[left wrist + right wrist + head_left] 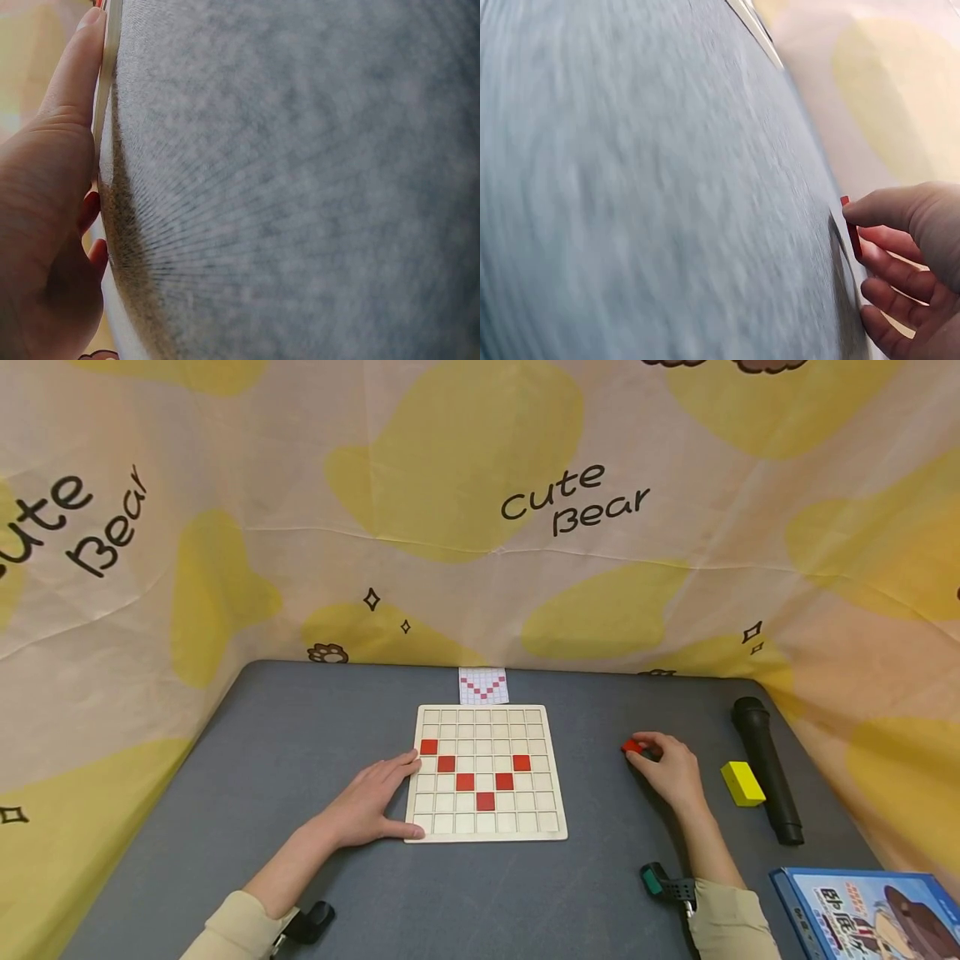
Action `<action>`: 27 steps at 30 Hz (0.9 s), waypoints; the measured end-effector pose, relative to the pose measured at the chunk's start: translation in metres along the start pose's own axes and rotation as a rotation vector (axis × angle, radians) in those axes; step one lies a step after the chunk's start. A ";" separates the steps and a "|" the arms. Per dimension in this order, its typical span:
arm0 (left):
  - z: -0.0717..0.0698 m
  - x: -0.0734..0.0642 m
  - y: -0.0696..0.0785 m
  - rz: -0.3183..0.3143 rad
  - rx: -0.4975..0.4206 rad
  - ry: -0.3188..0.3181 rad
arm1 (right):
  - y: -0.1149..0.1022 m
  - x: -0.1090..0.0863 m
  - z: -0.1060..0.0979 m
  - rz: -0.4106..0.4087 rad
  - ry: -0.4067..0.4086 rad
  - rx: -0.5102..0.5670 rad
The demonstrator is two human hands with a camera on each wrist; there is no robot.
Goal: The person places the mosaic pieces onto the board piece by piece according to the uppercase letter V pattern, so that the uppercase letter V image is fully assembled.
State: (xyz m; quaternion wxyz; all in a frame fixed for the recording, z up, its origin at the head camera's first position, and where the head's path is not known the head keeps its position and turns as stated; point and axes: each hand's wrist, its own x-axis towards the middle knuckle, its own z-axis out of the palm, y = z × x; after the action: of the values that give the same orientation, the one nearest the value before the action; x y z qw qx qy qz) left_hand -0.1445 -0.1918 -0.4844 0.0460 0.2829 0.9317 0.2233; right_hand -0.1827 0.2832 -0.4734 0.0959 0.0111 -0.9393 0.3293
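Note:
A cream square board point(487, 837) with a grid of recesses lies flat on the grey table. Several red square tiles point(485, 802) sit in its cells, forming a V with a longer left arm. My left hand point(360, 806) rests at the board's left edge, fingers stretched out and thumb at the lower left corner; in the left wrist view the thumb point(71, 82) lies along the board's edge. To the right of the board, my right hand point(671, 770) pinches a red tile point(852, 229) between thumb and fingers, close over the table.
Behind the board lies a small grid card point(483, 687) with a pink V pattern. On the right are a yellow block point(742, 783), a black microphone point(768, 768) and a blue box point(870, 914) at the front corner. A patterned cloth point(450, 527) hangs around the table.

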 end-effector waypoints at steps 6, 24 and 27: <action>-0.002 0.000 0.002 -0.001 0.000 -0.001 | -0.012 0.004 0.014 -0.021 -0.029 0.039; -0.001 -0.001 0.002 -0.003 0.005 0.007 | -0.060 0.008 0.059 -0.111 -0.091 0.098; -0.002 -0.001 0.002 -0.004 0.004 0.006 | -0.066 0.008 0.064 -0.129 -0.106 0.098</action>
State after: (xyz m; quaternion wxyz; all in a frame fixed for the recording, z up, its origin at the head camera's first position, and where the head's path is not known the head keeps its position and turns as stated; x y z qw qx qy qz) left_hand -0.1427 -0.1916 -0.4817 0.0433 0.2805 0.9328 0.2223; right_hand -0.1961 0.1926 -0.4804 0.0662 0.0938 -0.9231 0.3669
